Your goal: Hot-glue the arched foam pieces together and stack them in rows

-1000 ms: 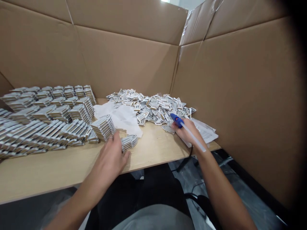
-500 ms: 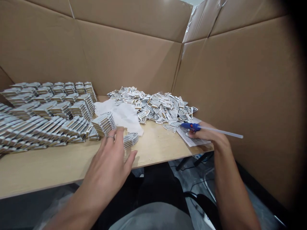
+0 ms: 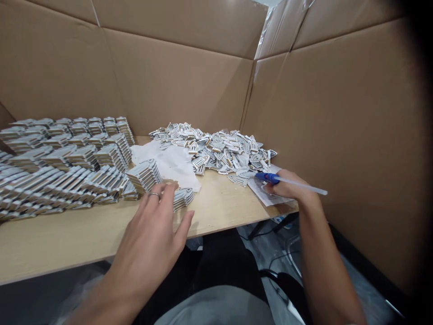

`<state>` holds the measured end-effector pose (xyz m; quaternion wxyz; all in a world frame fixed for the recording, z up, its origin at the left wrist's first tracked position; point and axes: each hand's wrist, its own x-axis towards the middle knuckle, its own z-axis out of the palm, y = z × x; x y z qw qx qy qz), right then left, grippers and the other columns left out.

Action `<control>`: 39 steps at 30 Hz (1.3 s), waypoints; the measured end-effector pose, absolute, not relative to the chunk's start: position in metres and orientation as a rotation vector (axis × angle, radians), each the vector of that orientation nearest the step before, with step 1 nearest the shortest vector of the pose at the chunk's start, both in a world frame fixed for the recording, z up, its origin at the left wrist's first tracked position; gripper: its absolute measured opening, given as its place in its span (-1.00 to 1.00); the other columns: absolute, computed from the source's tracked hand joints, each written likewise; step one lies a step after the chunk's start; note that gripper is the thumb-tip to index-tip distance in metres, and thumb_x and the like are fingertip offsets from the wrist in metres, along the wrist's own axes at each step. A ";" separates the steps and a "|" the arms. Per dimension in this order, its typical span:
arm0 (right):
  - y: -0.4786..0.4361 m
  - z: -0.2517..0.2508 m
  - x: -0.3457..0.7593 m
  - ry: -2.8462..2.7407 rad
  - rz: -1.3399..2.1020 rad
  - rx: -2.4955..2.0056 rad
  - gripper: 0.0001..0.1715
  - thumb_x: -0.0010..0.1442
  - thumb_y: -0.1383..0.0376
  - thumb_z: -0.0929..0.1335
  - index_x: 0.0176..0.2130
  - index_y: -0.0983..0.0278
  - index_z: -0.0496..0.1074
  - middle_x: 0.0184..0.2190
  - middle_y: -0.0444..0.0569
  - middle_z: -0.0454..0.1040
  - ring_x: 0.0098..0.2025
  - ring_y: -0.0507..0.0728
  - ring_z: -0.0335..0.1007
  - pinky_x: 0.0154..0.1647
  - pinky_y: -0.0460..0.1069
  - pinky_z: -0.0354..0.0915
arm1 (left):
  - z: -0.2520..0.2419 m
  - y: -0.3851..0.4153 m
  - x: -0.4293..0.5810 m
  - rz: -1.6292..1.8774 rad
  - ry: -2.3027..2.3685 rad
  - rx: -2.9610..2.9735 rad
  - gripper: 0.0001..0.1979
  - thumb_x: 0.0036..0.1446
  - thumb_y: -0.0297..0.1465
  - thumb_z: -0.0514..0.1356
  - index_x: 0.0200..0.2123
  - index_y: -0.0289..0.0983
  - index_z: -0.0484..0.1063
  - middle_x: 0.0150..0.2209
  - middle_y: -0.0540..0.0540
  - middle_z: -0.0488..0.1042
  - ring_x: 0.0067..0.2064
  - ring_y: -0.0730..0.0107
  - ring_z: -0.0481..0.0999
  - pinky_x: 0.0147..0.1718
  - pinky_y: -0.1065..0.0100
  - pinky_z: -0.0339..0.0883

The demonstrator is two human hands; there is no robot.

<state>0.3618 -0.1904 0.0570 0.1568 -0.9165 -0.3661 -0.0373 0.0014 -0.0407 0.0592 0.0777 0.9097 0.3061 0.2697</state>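
My right hand [image 3: 287, 183] is wrapped round a blue glue gun [image 3: 267, 178], whose long translucent glue stick [image 3: 304, 185] juts out to the right over the wrist. The nozzle is at the near right edge of a loose heap of grey-white, window-shaped cutouts [image 3: 233, 151]. My left hand [image 3: 155, 225], with a ring on one finger, hovers at the table with thumb spread from the fingers. Its fingertips are beside a short stack of cutouts [image 3: 183, 198] and a taller, leaning stack [image 3: 145, 175]; whether they touch either is unclear.
Many neat stacks of similar pieces [image 3: 61, 180] fill the table's left side. White sheet material [image 3: 165, 160] lies between stacks and heap. A printed paper [image 3: 270, 198] sits under the right hand. Cardboard walls [image 3: 182, 76] enclose the table [image 3: 216, 207] behind and at right.
The glue stick's free end has shifted left, and the right hand has turned slightly. My left hand has barely moved; the whole view has drifted a little.
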 end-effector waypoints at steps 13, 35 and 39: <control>-0.168 0.089 0.232 -1.163 0.529 -1.423 -0.75 0.17 0.11 0.57 -0.28 0.21 0.58 -0.35 -0.09 0.59 -0.31 0.10 0.50 -0.28 -0.02 0.40 | 0.055 -0.057 0.026 0.531 0.472 1.872 -0.66 0.43 -0.05 0.13 -0.12 -0.20 0.44 -0.13 -0.06 0.53 -0.19 0.31 0.56 -0.19 0.28 0.44; -0.167 0.092 0.210 -1.322 0.674 -1.239 -0.89 0.24 0.21 0.56 -0.26 0.19 0.64 -0.31 -0.12 0.62 -0.29 0.06 0.53 -0.28 -0.06 0.44 | 0.053 -0.048 0.031 0.326 0.148 1.040 -0.59 0.15 -0.34 0.48 0.00 -0.34 0.50 -0.28 -0.01 0.43 -0.46 0.64 0.37 -0.47 0.52 0.24; -0.169 0.092 0.217 -1.264 0.604 -1.263 -0.83 0.26 0.16 0.54 -0.28 0.20 0.62 -0.25 -0.06 0.63 -0.29 0.09 0.57 -0.27 -0.04 0.47 | 0.055 -0.042 0.030 0.342 0.260 1.268 -0.71 0.24 -0.25 0.41 -0.22 -0.37 0.49 -0.40 0.02 0.44 -0.48 0.61 0.43 -0.39 0.49 0.31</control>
